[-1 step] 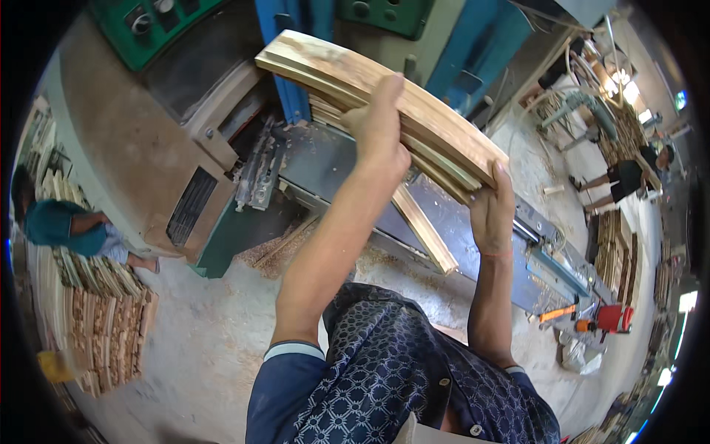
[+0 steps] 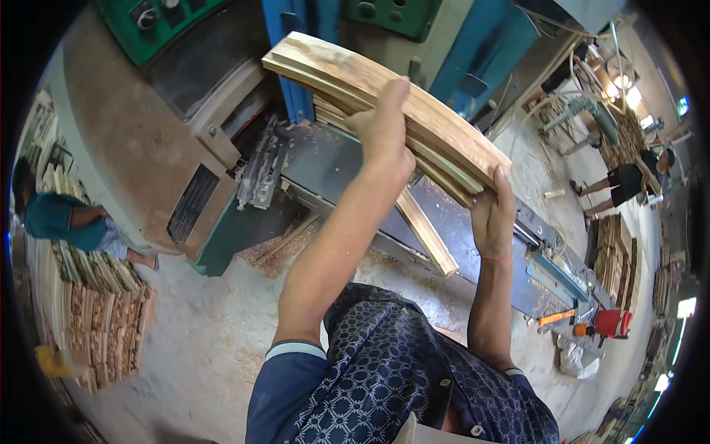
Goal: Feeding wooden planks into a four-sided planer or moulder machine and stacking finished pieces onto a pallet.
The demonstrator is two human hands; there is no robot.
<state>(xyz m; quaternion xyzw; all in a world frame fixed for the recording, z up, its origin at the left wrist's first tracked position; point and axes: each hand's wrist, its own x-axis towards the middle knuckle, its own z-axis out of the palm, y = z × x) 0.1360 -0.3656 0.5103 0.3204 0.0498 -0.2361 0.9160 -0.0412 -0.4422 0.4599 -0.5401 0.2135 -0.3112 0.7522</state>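
Note:
A stack of several pale wooden boards (image 2: pixel 451 122) is held up in front of me, above a dark metal machine table (image 2: pixel 314 159). My left hand (image 2: pixel 384 137) is wrapped round the boards near their middle, thumb along the top face. At their right end, my right hand (image 2: pixel 494 222) grips from the near side and below. Part of the fingers of both hands is hidden by the wood. Beneath the stack, a single narrow strip of wood (image 2: pixel 427 235) lies slantwise and juts over the table's near edge. More boards (image 2: pixel 329 111) sit behind, by a blue upright.
A large beige machine housing (image 2: pixel 122 140) and green control panels (image 2: pixel 151 26) stand left and ahead. Stacked boards (image 2: pixel 103 329) and a seated person (image 2: pixel 66 222) are at left. At right are a red tool (image 2: pixel 612 323), a plastic bag (image 2: pixel 577 360) and another person (image 2: pixel 629 181).

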